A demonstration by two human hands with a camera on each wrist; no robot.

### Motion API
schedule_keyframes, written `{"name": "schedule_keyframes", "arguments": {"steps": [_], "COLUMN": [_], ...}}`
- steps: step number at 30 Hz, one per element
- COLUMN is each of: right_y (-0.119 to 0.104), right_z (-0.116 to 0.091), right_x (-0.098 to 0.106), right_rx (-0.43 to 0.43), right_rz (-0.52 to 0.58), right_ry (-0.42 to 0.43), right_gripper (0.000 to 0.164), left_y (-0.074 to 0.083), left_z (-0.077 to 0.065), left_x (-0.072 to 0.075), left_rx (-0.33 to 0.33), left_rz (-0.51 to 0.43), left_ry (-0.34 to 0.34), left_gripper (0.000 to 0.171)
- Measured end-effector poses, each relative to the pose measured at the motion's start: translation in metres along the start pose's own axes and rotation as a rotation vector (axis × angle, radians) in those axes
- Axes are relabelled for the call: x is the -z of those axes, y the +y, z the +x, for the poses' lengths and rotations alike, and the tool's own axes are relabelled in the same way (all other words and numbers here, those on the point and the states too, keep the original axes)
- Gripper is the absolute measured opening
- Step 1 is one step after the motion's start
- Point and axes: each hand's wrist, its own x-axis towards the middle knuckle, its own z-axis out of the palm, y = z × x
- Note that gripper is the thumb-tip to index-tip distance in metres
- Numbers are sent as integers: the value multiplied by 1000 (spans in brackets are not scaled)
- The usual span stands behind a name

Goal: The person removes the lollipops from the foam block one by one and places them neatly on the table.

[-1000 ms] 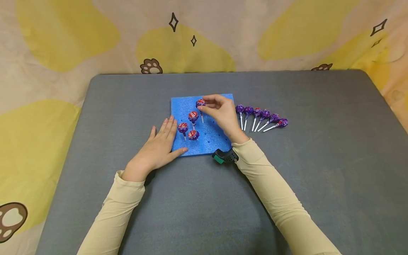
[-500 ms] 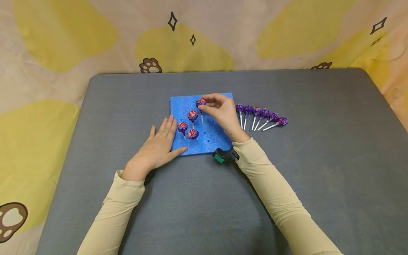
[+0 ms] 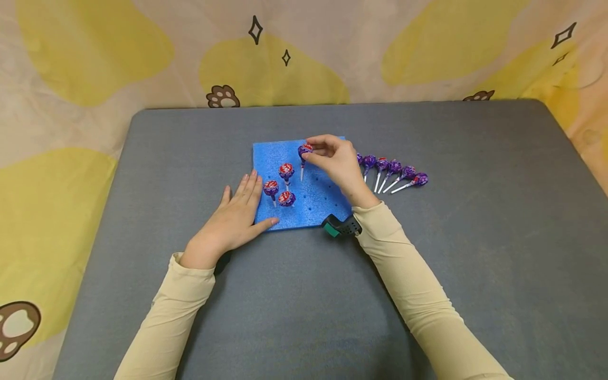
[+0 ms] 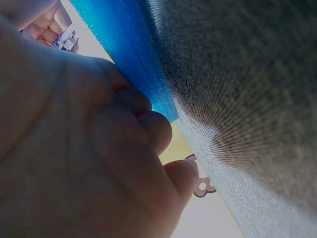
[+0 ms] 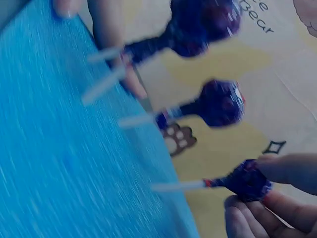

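My right hand [image 3: 339, 163] pinches the wrapped head of a purple-and-red lollipop [image 3: 305, 151] between thumb and fingers. Its white stick points down at the blue foam board [image 3: 271, 153], near the back; in the right wrist view the stick's lower end overlaps the blue surface. Three more lollipops stand upright by their sticks in the board's left part, among them a front one [image 3: 287, 199] and a middle one [image 5: 220, 103]. Flat along the board's left edge rests my left hand [image 3: 233, 224], fingers straight, thumb across the front left corner.
Several lollipops [image 3: 394, 168] lie fanned out on the grey table [image 3: 427, 274], right of the board. Small holes dot the foam's right half. Behind the table's far edge hangs a patterned yellow-and-cream cloth [image 3: 304, 47].
The right hand has shifted a little to the right with the pinched lollipop. My left hand and the standing lollipops keep their places; the whole head view has drifted slightly.
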Motion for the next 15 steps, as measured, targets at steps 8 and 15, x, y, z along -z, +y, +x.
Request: {"name": "schedule_keyframes", "arguments": {"steps": [8,15], "right_y": [-4,-5], "right_z": [1,0], "right_x": [13,13], "right_rx": [-4,-2], "right_rz": [-117,-103], "right_ry": [-46,-33], "right_gripper": [32,30], "left_y": [-1,0], "left_z": [0,-1], "left_x": [-1,-1], "left_rx": [-4,-4], "left_rz": [-1,-5], "left_ry": [2,4], "left_gripper": [90,90]}}
